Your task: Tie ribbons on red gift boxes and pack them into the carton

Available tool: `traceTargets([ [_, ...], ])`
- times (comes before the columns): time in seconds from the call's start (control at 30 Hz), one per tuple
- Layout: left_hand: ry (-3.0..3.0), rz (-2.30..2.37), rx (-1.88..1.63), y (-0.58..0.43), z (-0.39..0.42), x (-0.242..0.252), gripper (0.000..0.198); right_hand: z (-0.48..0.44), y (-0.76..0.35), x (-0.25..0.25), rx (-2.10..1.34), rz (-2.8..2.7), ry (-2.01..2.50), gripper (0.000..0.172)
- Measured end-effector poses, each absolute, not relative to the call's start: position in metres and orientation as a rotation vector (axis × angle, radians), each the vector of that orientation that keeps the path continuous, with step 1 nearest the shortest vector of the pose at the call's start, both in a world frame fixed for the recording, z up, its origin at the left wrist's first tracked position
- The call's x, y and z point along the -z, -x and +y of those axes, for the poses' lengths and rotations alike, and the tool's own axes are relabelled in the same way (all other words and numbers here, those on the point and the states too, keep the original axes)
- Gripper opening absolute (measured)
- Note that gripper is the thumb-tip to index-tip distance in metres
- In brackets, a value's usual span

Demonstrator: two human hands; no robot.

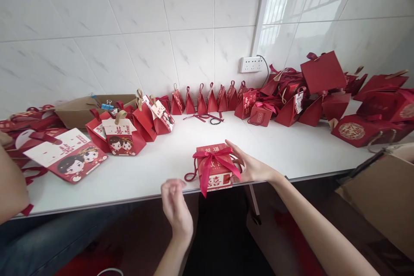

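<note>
A red gift box (216, 177) with gold and white lettering sits at the table's front edge. A bright pink-red ribbon (213, 159) is tied in a bow across its top, and a dark red cord handle (190, 176) hangs at its left side. My right hand (247, 164) grips the box's right side, thumb towards the back and fingertips near the front face. Just left of the box and apart from it, my left hand (177, 209) is raised before the table edge. Its fingers are curled in, and nothing shows in them.
Small red triangular boxes (211, 100) line the wall. Red boxes pile up at right (323, 73) and left (121, 138). A hair tie (215, 121) and ribbon scraps (200, 117) lie behind. Another person's arm (11, 181) is at far left; a cardboard box (381, 198) stands right.
</note>
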State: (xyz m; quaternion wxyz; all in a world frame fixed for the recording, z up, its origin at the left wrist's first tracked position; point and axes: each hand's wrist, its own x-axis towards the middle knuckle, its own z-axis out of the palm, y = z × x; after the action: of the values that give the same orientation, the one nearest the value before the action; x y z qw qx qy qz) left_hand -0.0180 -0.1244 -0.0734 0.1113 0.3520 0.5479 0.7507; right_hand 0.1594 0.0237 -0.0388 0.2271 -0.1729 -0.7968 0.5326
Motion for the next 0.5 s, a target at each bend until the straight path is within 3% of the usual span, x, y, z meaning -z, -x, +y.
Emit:
traceTargets([
  [0.1, -1.272, 1.625, -2.045, -0.013, -0.142, 0.120, 0.014, 0.020, -0.154, 0.035, -1.258, -2.248, 0.438, 0.103],
  [0.3, -2.602, 1.487, -1.106, -0.063, -0.145, 0.165, 0.012, 0.004, -0.171, 0.015, -0.759, -2.225, 0.389, 0.092],
  [0.5, -2.789, 1.537, -0.927, -0.064, -0.139, 0.173, 0.012, -0.009, -0.221, -0.009, -0.450, -2.106, 0.505, 0.091],
])
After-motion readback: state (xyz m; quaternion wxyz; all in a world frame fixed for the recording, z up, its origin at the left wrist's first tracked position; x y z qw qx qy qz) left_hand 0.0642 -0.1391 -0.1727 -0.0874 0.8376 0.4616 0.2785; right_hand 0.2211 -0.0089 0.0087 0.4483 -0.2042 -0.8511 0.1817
